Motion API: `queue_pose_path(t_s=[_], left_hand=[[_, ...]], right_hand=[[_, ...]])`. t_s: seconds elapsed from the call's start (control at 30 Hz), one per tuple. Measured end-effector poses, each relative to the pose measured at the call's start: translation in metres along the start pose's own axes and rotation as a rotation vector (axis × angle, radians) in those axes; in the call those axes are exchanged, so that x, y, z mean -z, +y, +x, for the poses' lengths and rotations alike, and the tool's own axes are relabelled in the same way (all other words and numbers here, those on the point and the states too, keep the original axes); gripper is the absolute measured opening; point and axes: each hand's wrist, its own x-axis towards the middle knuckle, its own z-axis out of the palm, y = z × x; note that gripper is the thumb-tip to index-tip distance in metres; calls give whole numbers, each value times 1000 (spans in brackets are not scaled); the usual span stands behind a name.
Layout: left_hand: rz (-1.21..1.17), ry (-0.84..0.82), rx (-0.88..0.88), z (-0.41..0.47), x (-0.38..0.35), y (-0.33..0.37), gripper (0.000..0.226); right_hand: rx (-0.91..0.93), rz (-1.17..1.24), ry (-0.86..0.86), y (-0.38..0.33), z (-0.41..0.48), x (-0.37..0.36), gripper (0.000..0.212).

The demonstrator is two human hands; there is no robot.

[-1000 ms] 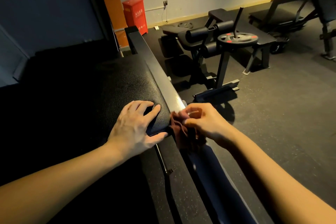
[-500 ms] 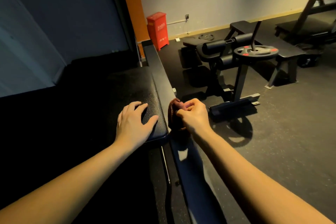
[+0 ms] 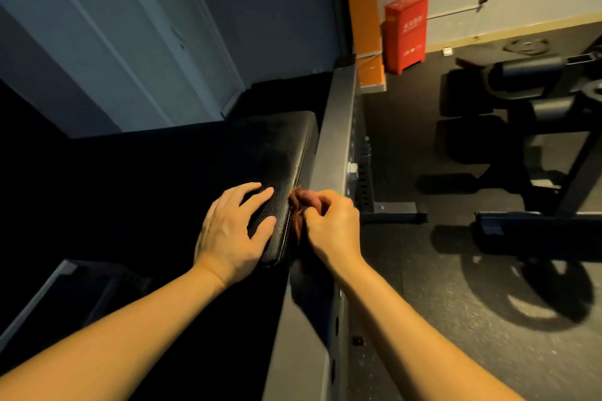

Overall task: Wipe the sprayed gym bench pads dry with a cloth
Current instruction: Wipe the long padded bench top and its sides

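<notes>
The left hand (image 3: 233, 225) lies flat on the pad (image 3: 277, 153), fingers (image 3: 247, 194) spread, holding nothing. The right hand (image 3: 332, 225) curls its fingers round the cloth (image 3: 297, 205), bunched in the gap between the pad's edge and the rail (image 3: 335, 127). Wadded so tight, it may snag there and leave the pad's top wet

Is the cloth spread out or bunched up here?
Bunched up. The cloth is a crumpled wad pinched by the right hand, against the side edge of the bench pad; no flat stretch shows.
</notes>
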Motion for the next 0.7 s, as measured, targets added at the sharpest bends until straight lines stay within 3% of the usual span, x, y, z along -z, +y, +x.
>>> queue_pose_path(t_s=[0.33, 0.47, 0.6, 0.7], left_hand=[[-7, 8, 1, 3, -7, -8, 58], [11, 20, -4, 3, -8, -9, 58], [27, 15, -2, 1, -8, -8, 57], [34, 9, -7, 0, -6, -5, 58]], right_hand=[[77, -240, 118, -14, 202, -11, 19], [82, -98, 105, -9, 173, -9, 22], [140, 40, -50, 0, 93, 6, 29], [115, 4, -239, 0, 59, 27, 27]])
